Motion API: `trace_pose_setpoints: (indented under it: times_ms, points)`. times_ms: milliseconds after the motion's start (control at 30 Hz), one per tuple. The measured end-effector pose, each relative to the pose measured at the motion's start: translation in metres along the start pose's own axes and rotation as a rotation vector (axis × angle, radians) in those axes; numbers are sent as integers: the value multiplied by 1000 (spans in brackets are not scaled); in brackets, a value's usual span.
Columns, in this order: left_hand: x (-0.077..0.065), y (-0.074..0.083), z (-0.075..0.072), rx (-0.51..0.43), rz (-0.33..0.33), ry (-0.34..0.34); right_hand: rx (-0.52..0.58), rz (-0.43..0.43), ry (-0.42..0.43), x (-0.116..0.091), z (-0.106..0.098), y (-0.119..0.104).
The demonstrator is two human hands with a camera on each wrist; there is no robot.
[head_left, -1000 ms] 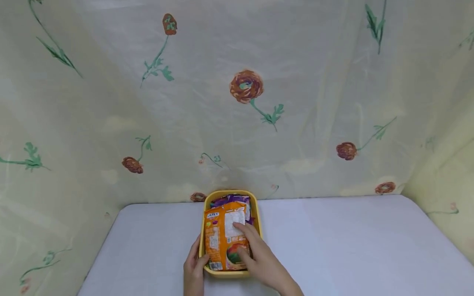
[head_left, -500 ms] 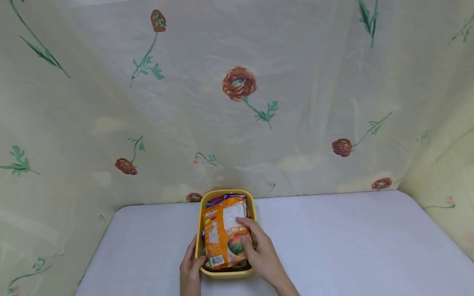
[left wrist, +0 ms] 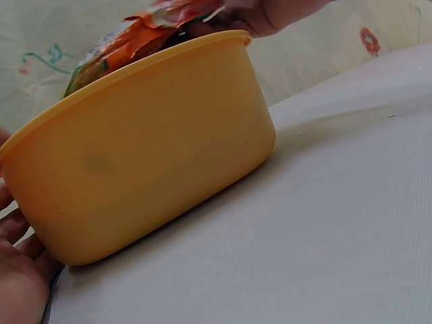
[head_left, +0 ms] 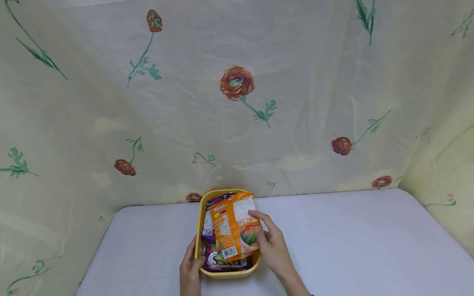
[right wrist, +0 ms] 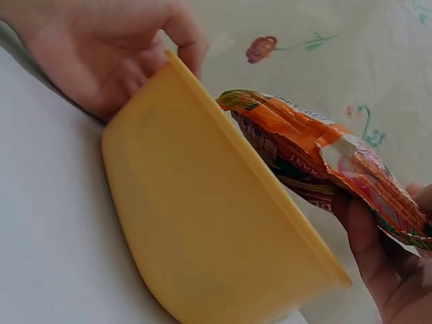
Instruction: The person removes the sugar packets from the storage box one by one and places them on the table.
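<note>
A yellow plastic tub stands on the table at the lower middle of the head view. My left hand holds its near left side, thumb over the rim and fingers along the outer wall. Between thumb and fingers, my right hand pinches the right edge of an orange candy bag, which has a barcode and a fruit picture. In the right wrist view this orange candy bag tilts up above the rim. Beneath it, purple candy bags lie inside the tub, partly hidden; one shows large upside-down lettering.
The white-covered table extends to both sides of the tub. Behind its far edge hangs a pale curtain with printed flowers, and the tub's far end is close to it.
My right hand has lifted the orange candy bag and drawn it to the right, uncovering more of the purple bags. The left hand stays at the tub. The head view has shifted slightly.
</note>
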State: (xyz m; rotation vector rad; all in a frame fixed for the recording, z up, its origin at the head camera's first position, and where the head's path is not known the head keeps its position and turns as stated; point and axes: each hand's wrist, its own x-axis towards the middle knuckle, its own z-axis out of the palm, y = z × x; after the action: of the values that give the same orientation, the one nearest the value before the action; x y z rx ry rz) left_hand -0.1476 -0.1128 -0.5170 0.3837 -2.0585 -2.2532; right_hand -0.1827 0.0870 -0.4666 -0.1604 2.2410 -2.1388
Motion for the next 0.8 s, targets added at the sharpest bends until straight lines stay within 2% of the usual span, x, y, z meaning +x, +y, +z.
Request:
trace_pose_setpoints:
  times_ms: [167,500,800]
  points:
    - [2,1,-2,5,6,5,-9,4,33,4,-4,-1]
    - [1,-3,-3,-75,86,-14,-20,11,82,5,-17,-3]
    - [2,-7,-3,-101,90,-15,-60,60,157,8,-32,-3]
